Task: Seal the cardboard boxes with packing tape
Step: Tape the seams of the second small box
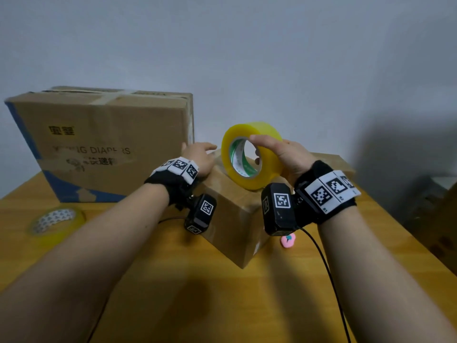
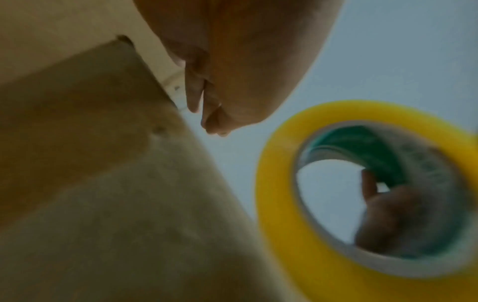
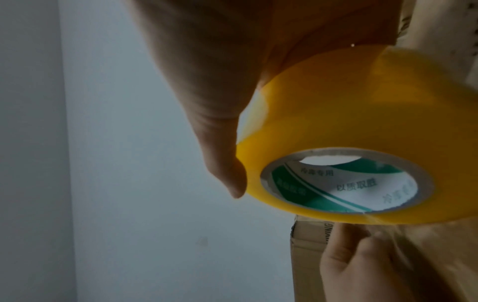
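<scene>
Right wrist view shows right hand [image 3: 207, 81] fingers curled round the yellow tape roll [image 3: 349, 126] above the small box [image 1: 237, 201], mid-counter. Left hand [image 1: 200, 154] presses flat on the box. Tape may wrinkle or stick crooked — if the roll tilts.

Yellow tape roll [image 1: 249, 154] with green-and-white core; brown box [image 1: 232, 206].

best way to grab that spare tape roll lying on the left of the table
The spare tape roll lies flat on the table, core hole facing up. Probably best taken from above: thumb into the hole, fingers over the outer rim. The left hand is nearer, though it now rests on the small box.
</scene>
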